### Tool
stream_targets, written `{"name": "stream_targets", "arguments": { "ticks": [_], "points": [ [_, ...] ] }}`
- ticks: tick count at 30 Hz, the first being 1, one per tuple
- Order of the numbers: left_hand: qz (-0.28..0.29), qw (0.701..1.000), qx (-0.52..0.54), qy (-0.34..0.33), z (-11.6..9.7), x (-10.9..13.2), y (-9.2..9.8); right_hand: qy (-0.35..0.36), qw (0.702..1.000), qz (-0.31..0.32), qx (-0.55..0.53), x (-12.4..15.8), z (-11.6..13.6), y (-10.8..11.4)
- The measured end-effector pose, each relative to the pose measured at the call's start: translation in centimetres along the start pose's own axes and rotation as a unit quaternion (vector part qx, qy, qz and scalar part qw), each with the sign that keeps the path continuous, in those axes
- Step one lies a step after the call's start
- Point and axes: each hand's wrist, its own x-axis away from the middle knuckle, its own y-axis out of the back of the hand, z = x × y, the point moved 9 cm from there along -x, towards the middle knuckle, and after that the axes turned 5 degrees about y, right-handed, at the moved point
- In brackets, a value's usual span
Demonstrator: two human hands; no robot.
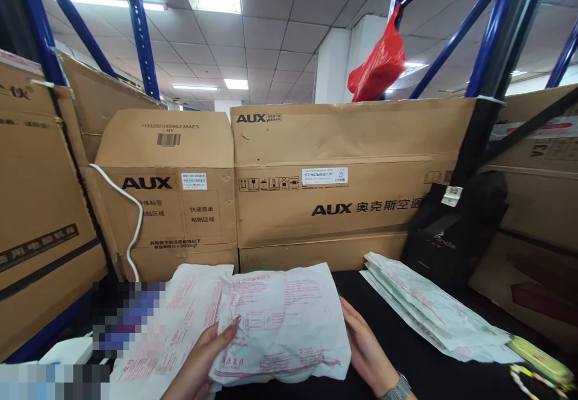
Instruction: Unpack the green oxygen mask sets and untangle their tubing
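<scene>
A plump white medical packet [284,321] with red print is held up in front of me, tilted toward the camera. My left hand [214,343] grips its left edge, thumb on the front and the other fingers behind. At the right edge, my right hand [363,340] is closed around the side, its fingertips hidden behind the packet. Under and left of it lie similar white packets [169,315], partly covered by my left arm. A stack of flat white packets [433,309] rests to the right, apart from my right hand.
Cardboard boxes [280,219] form a wall behind the black tabletop [352,291]. A white cable [135,231] hangs at the left. A black bag [445,243] hangs from the blue rack on the right. A yellow-green case [539,358] with a beaded strap lies at the lower right.
</scene>
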Motion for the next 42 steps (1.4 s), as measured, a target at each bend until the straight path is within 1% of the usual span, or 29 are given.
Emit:
{"name": "stream_targets", "arguments": {
  "ticks": [3, 6, 9, 12, 15, 18, 21, 25, 29, 33, 38, 40, 42],
  "points": [
    [-0.012, 1.0, -0.005, 0.003, 0.0, 0.1, 0.3, -0.009, 1.0, 0.002, 0.005, 0.0, -0.2, 0.0],
    [-0.01, 1.0, 0.002, 0.002, -0.1, 0.2, 0.2, -0.014, 1.0, 0.023, -0.002, 0.1, -0.2, -0.5],
    [-0.01, 1.0, -0.007, -0.002, 0.0, 0.2, 0.2, -0.015, 0.999, 0.03, 0.001, 0.1, -0.1, -0.8],
    [0.001, 1.0, -0.01, 0.0, 0.1, 0.2, 0.0, -0.023, 0.999, 0.04, 0.005, 0.2, -0.1, -1.1],
    [0.014, 1.0, 0.012, 0.023, 0.3, 0.2, 0.1, -0.021, 0.999, 0.043, 0.004, 0.2, 0.1, -1.3],
    [-0.004, 0.999, 0.023, 0.034, 0.3, 0.2, 0.6, -0.024, 0.999, 0.042, 0.009, 0.3, 0.2, -1.3],
    [-0.023, 0.999, 0.029, 0.029, 0.1, 0.4, 0.9, -0.036, 0.998, 0.047, 0.024, 0.4, -0.1, -1.3],
    [-0.03, 0.998, 0.054, 0.033, -0.1, 0.7, 0.8, -0.034, 0.998, 0.037, 0.034, 0.3, -0.3, -0.9],
    [-0.025, 0.996, 0.068, 0.042, 0.1, 0.7, 0.7, -0.035, 0.998, 0.029, 0.038, 0.3, -0.5, -0.8],
    [-0.025, 0.997, 0.054, 0.039, 0.3, 0.4, 1.1, -0.046, 0.998, 0.028, 0.038, 0.3, -0.7, -1.1],
    [-0.022, 0.999, 0.025, 0.035, 0.4, 0.2, 1.2, -0.049, 0.997, 0.014, 0.052, 0.2, -0.8, -0.6],
    [-0.015, 0.999, 0.035, 0.036, 0.4, 0.2, 1.1, -0.044, 0.997, 0.008, 0.058, 0.2, -0.9, -0.5],
    [0.001, 0.998, 0.048, 0.033, 0.2, 0.2, 0.7, -0.017, 0.998, -0.001, 0.064, 0.0, -0.5, -0.4]
  ]
}}
